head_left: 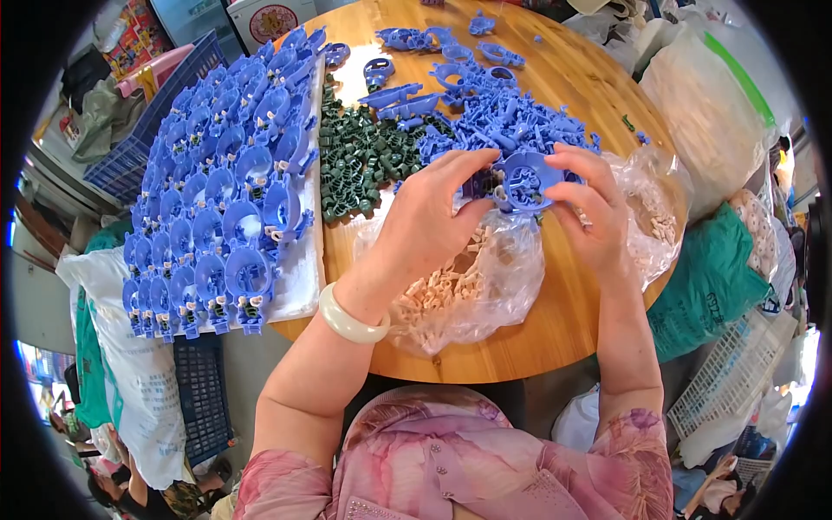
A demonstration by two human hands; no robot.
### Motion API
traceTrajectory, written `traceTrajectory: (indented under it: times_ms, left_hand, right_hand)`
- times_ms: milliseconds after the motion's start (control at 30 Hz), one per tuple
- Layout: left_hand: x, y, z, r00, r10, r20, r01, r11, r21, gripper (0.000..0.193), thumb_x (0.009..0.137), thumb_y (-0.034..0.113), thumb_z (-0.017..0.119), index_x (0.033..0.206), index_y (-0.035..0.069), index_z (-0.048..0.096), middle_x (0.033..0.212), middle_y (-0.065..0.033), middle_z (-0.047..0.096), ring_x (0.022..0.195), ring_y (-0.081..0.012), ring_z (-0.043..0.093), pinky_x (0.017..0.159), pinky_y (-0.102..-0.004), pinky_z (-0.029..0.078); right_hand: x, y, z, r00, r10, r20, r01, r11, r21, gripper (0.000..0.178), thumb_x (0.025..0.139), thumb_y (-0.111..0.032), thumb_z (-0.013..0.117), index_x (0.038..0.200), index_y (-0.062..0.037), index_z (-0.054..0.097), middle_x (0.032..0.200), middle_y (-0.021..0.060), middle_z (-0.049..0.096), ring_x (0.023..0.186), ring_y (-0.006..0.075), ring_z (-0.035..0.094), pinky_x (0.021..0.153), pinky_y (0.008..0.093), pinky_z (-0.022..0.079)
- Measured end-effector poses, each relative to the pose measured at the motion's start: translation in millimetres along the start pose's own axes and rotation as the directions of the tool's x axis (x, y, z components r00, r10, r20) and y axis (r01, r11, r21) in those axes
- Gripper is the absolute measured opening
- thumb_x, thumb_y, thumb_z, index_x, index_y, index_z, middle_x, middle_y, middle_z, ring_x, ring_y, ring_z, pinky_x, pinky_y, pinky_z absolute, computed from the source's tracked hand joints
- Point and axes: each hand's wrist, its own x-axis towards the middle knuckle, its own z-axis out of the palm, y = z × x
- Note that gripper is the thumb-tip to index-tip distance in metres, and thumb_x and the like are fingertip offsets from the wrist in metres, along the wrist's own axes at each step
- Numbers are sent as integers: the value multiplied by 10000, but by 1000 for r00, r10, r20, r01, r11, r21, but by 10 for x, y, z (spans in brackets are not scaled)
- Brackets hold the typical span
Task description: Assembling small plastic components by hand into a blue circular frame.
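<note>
Between my two hands is a blue plastic cup-shaped part, its round opening facing up and small moulded pieces showing inside. My left hand, with a pale bangle at the wrist, pinches its left end, where a dark bit shows near the fingertips. The fingers and thumb of my right hand curl around its right rim. Just beyond lies a heap of small blue plastic pieces. Dark green pieces are heaped to the left. Below my hands, a clear plastic bag holds small peach-coloured pieces.
On the left, a white board carries rows of blue assembled parts. Another clear bag of peach pieces lies at the round wooden table's right edge. Sacks and a white plastic crate stand beyond it.
</note>
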Motion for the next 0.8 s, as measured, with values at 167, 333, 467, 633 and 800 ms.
traceTrajectory:
  times_ms: [167,333,467,633,800]
  left_hand:
    - [-7,93,-168,992,100,-82,-89,988,129,418,712,1,630,1121,23,547,1019,-163,591,895,-335,588,747,-371,489]
    - [-73,286,-397,993,-79,-83,93,980,178,464,697,31,675,1142,35,542,1060,-151,597,950,-325,581,800,-347,476]
    - [-258,375,-920,966,-183,-181,225,942,249,476,713,22,680,1170,56,549,1050,-109,606,894,-205,594,773,-301,486]
    - [-385,270,-1882,905,-241,-349,361,871,333,443,744,-10,637,1178,36,556,954,-100,623,825,-125,592,755,-258,492]
    - [-609,-253,-3206,782,-178,-597,551,643,531,478,682,195,696,1115,23,591,898,-150,658,788,-248,638,722,-330,489]
  right_hand:
    - [41,-116,52,976,196,-96,-189,979,83,399,677,72,656,1053,-35,580,1156,131,544,1083,288,518,882,342,435]
    - [-102,-47,-57,928,356,-106,-340,930,141,254,762,68,584,1005,-8,589,1098,100,547,980,194,531,821,285,434]
    - [-76,-110,51,917,398,-39,-380,897,227,195,783,68,569,963,-3,595,1057,84,548,910,168,531,723,252,441]
    - [-92,-79,86,894,449,-4,-429,855,291,162,799,64,557,937,-13,593,1028,70,546,900,151,524,711,233,424]
    - [-169,32,150,857,514,27,-495,810,315,160,801,62,559,929,-27,596,998,38,544,866,123,522,708,216,416]
